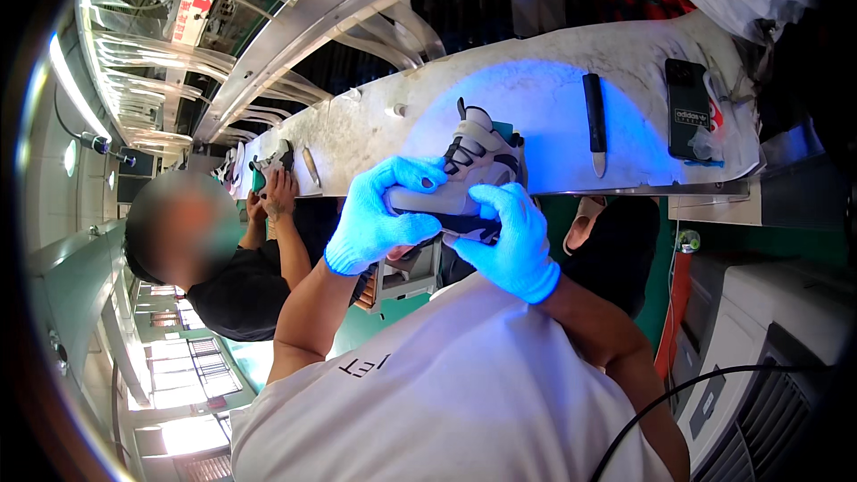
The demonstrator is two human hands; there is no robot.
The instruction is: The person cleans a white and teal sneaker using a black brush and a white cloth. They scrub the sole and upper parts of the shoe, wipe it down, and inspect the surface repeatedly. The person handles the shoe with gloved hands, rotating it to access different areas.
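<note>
Between my two gloved hands is a grey and black sneaker point(466, 163), held over the near edge of the workbench under blue light. My left hand point(379, 214), in a knit glove, wraps around the toe end, with its fingers on top and its thumb along the near side. On the heel side, my right hand point(511, 241) closes on the sole and lower upper. Dark laces and a pull tab show on the shoe's top, and a teal patch shows at its collar. Part of the sole is hidden by my fingers.
On the workbench point(357, 138) to the right lie a black-handled knife point(594, 125) and a dark phone point(687, 112) beside crumpled plastic. At left, a co-worker in black point(237, 299) handles another shoe point(272, 165), near a small knife point(312, 165). A black cable point(678, 388) crosses at lower right.
</note>
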